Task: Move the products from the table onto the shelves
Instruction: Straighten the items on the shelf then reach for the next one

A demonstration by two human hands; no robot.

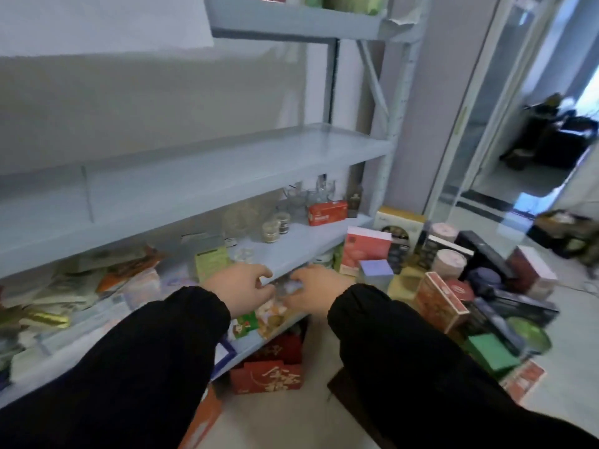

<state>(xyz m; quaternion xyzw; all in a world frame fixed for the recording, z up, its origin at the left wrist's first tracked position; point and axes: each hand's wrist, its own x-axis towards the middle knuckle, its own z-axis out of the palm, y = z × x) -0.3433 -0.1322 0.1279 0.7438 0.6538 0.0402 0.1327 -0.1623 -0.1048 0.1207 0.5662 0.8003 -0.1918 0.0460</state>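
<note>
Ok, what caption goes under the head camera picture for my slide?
Left hand and right hand hold a clear snack bag at a lower blue shelf.

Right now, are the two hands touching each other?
Apart. The head view shows a clear packet filling the gap between left hand and right hand.

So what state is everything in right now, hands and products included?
Left hand: gripping the clear snack bag.
Right hand: gripping the same bag.
Clear snack bag: on a low shelf, held at its top.
Small jars: upright, lids on.
Red box: closed, lying flat.
Boxes at the right: not yet shelved.
</note>
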